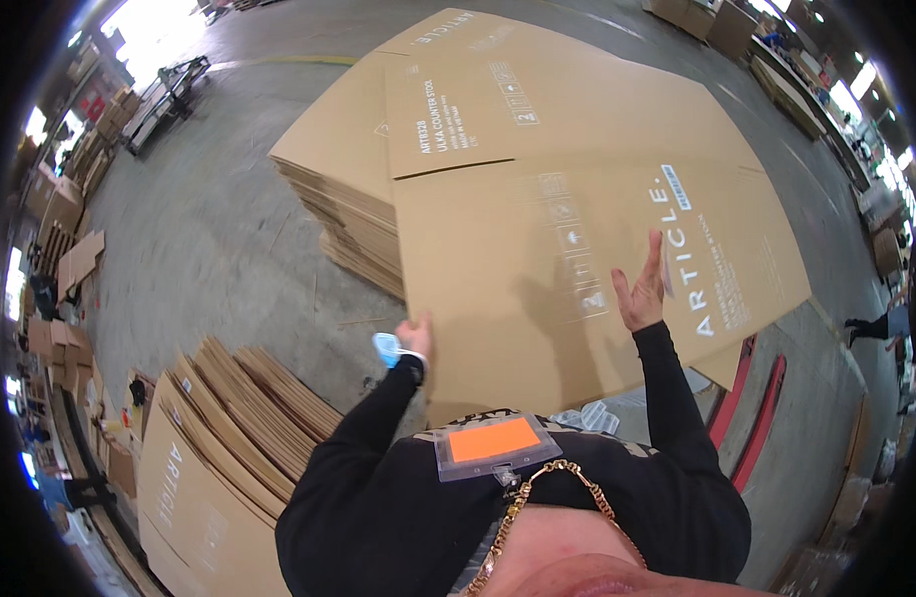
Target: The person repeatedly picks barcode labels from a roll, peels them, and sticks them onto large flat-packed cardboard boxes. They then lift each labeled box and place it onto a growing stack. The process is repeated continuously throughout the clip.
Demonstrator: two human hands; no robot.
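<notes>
1. A large, flattened cardboard sheet is lying on top of a stack of flat cardboard, and its near edge is reaching toward the person's waist.
2. The left hand is touching the sheet's left edge, close to the near left corner. Its fingers are partly hiding, so I cannot tell whether they are pinching the cardboard.
3. The right hand is hovering over the right half of the sheet, its thumb and fingers spreading apart and holding nothing. A soft shadow is falling on the cardboard beside it.
4. At the left wrist, a light-blue item is hanging.
5. Beneath the sheet, the stack's layered left edges are showing unevenly above the grey floor.
6. Near the sheet's near right corner, 2 red bars are jutting out low over the floor.
7. Off the near left corner, a 2nd stack of flattened cardboard is lying apart from the 1st.
8. At the far right, another person is standing well apart.
</notes>
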